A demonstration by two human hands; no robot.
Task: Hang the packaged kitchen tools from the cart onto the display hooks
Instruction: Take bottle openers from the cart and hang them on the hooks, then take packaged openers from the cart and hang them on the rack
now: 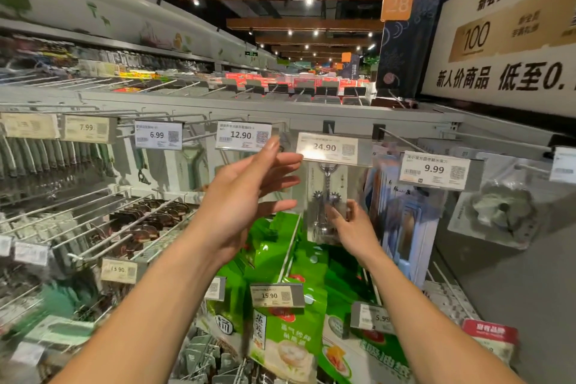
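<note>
A clear pack with a metal corkscrew (326, 196) hangs under the 24.90 price tag (327, 147) on the display. My right hand (352, 227) pinches the lower right part of this pack, thumb on its front. My left hand (246, 193) is raised just left of the pack with straight, spread fingers and holds nothing; its fingertips reach up near the 12.90 tag (243, 135) and the 24.90 tag. The hook that carries the pack is hidden behind the tag. No cart is in view.
Bare hooks (93, 215) jut out at the lower left. Green packs (280, 259) hang below my hands. Blue-white packs (402, 215) under the 9.99 tag and a round metal tool pack (501, 212) hang at the right. Peelers (187, 165) hang at the left.
</note>
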